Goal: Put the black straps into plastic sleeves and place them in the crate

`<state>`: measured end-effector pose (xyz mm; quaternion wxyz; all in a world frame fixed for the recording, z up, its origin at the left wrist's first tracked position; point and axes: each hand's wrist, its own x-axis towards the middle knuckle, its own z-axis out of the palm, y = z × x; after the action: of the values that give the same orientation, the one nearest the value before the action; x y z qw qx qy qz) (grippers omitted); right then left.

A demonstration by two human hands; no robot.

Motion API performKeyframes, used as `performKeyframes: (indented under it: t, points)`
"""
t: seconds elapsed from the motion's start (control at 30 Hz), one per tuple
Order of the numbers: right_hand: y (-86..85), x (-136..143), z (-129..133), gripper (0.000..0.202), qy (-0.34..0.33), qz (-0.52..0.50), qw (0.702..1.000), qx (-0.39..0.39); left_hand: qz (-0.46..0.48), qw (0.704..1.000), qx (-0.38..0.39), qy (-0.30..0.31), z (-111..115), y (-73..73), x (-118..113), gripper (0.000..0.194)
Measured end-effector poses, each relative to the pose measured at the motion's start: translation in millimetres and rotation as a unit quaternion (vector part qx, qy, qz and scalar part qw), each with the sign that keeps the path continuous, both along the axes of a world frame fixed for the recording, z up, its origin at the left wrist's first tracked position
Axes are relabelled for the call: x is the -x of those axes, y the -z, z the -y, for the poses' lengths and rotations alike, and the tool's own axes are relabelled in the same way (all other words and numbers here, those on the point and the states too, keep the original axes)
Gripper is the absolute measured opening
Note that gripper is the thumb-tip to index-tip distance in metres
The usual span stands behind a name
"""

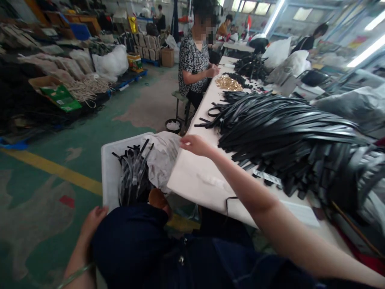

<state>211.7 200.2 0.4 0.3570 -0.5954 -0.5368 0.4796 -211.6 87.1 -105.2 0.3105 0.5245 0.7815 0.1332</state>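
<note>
My right hand (194, 144) reaches over the near left edge of the white table (192, 170), its fingers bent together at the edge; whether they pinch anything is too small to tell. Low at the left, my left hand (94, 220) is beside my knee at the near corner of a white bin (108, 170), its fingers partly hidden and blurred. Inside the bin stand black straps (135, 172) in clear wrapping, with a whitish cloth or bag (164, 156) over its right side. A large heap of black straps (279, 124) covers the table to the right of my right hand.
Across the table's left side sits a person (194, 60) in a patterned top, hands near a pile of gold-coloured pieces (228, 83). A small black bucket (173, 126) stands on the floor by the stool. A thin black strap (227, 204) hangs at the table's front edge.
</note>
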Motion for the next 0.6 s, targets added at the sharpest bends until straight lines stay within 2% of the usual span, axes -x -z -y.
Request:
performKeyframes:
  t: [0.03,0.07,0.1,0.13,0.2,0.23,0.3,0.37,0.43,0.5,0.6]
  points:
    - [11.2,-30.9,28.6,0.014,-0.055,0.142,0.988,-0.015,0.005,1.0,0.012,0.004,-7.0,-0.5,1.1,0.029]
    - [23.7,-57.8,57.9,0.018,-0.079,0.262,0.961,-0.024,0.002,1.0,0.018,0.015,-13.1,-3.2,-0.6,0.027]
    - [36.6,-79.2,85.6,0.027,-0.085,0.34,0.936,-0.029,-0.012,1.0,0.016,0.022,-18.5,-8.3,-6.4,0.026]
    - [49.3,-94.4,109.4,0.038,-0.074,0.385,0.919,-0.035,-0.029,0.999,0.006,0.024,-22.9,-15.5,-17.1,0.027]
    - [70.6,-105.6,140.8,0.038,-0.036,0.425,0.903,-0.042,-0.035,0.998,-0.039,0.034,-28.4,-33.4,-54.3,0.031]
    - [77.8,-103.0,147.9,0.029,-0.023,0.428,0.902,-0.045,-0.004,0.996,-0.065,0.056,-28.9,-42.0,-79.7,0.035]
    - [83.5,-86.6,149.4,0.012,-0.02,0.419,0.906,-0.05,0.116,0.982,-0.092,0.121,-23.8,-54.1,-138.3,0.048]
    - [78.2,-61.1,144.3,0.01,-0.041,0.4,0.913,-0.065,0.256,0.952,-0.047,0.162,-10.8,-56.9,-195.9,0.058]
    - [66.5,-31.9,143.0,0.011,-0.081,0.363,0.923,-0.104,0.38,0.911,0.019,0.162,6.8,-52.7,-240.4,0.062]
    - [54.4,-3.5,148.8,0.015,-0.145,0.312,0.926,-0.154,0.468,0.878,0.025,0.096,23.4,-47.3,-265.4,0.055]
    - [43.6,25.3,163.3,0.021,-0.186,0.268,0.932,-0.158,0.515,0.852,-0.053,-0.08,36.7,-45.5,-265.9,0.038]
